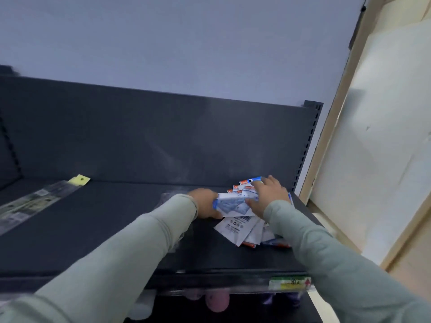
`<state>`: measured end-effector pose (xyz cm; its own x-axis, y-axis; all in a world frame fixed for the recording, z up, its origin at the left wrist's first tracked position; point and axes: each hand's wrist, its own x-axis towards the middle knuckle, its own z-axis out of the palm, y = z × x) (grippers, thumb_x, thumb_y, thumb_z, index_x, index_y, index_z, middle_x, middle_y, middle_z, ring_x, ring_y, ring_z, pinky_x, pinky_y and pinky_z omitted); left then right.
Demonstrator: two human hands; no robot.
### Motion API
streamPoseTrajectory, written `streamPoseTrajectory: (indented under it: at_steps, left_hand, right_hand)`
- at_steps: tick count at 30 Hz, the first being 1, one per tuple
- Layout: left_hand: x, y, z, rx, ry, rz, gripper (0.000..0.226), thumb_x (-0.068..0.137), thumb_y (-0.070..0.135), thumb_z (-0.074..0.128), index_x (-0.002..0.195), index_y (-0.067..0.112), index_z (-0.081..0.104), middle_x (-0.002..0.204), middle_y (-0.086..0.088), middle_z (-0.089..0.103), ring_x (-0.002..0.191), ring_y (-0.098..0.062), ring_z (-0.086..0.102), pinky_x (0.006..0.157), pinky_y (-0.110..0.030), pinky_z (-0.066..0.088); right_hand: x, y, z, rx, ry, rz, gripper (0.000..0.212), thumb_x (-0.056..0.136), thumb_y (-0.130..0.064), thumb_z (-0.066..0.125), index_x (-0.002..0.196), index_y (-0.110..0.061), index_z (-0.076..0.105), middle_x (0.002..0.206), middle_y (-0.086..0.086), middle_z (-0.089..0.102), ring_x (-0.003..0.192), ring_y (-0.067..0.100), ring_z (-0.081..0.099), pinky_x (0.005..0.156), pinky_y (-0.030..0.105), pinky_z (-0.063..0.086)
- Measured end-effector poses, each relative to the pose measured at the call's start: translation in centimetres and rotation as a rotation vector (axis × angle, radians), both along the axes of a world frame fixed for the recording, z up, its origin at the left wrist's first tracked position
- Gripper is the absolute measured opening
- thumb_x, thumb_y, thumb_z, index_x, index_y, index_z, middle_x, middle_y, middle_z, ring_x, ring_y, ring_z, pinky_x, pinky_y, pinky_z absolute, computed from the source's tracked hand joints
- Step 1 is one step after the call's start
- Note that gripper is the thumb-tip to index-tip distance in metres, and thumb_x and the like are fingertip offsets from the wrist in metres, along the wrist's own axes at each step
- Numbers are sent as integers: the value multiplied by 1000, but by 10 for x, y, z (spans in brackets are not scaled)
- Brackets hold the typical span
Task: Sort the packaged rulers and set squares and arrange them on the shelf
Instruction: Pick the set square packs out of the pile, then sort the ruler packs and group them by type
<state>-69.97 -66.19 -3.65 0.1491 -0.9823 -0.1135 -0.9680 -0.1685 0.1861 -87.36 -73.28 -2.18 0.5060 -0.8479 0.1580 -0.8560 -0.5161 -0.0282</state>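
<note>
A loose pile of white, blue and red set square packets (242, 227) lies on the right end of the dark shelf (116, 220). My left hand (205, 203) grips the left edge of a blue and white packet (231, 205) held just above the pile. My right hand (268, 197) rests on the pile's far side, thumb on that same packet and fingers spread over the red-topped packets behind. Long clear packaged rulers (35, 201) with a yellow hang tab lie diagonally at the shelf's left end.
The dark back panel (163, 136) rises behind the shelf, with a slotted upright (307, 145) at its right end. A pale wall and wooden frame (363, 148) stand to the right. A green and yellow price label (289, 283) sits on the front rail. Blurred goods fill the shelf below.
</note>
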Motion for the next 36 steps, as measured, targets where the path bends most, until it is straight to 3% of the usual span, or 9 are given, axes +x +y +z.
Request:
streamPoseTrajectory:
  at_steps: [8,14,20,28,33,36]
  left_hand:
    - [55,80,25,-82,-277,218,35,87,39,60,114,16,61,119,-7,61,107,-29,59,85,-38,51]
    - [111,161,37,-62,-462,370,40,88,38,60,122,19,60,123,-5,61,113,-28,59,89,-37,51]
    - [167,253,40,-22,-445,585,35,89,33,58,121,21,57,117,-1,62,108,-24,60,76,-33,47]
    - [235,373,39,12,-472,770,28,87,32,56,112,18,58,116,-6,62,107,-29,60,81,-38,51]
    - [288,438,38,24,-455,832,42,88,37,57,126,20,55,124,-4,61,111,-28,59,84,-39,50]
    - [321,474,34,29,-459,855,37,90,36,58,120,15,57,120,-7,61,109,-28,59,83,-40,50]
  right_hand:
    - [77,44,17,52,51,266,58,89,-31,52,143,-25,33,148,3,34,139,24,25,108,37,31]
    - [145,101,26,79,125,455,65,89,-41,55,146,-24,29,148,3,34,136,26,30,107,40,32]
    - [213,168,30,68,145,593,64,86,-46,60,141,-24,35,138,4,44,131,25,36,101,39,39]
    - [309,262,30,59,148,769,59,86,-44,59,138,-24,40,136,3,46,129,25,38,100,40,42]
    - [374,323,28,82,162,836,58,88,-41,57,140,-24,37,140,3,43,132,25,36,102,42,41]
    - [415,357,25,78,156,875,62,88,-45,57,143,-25,35,141,3,43,134,25,34,102,42,41]
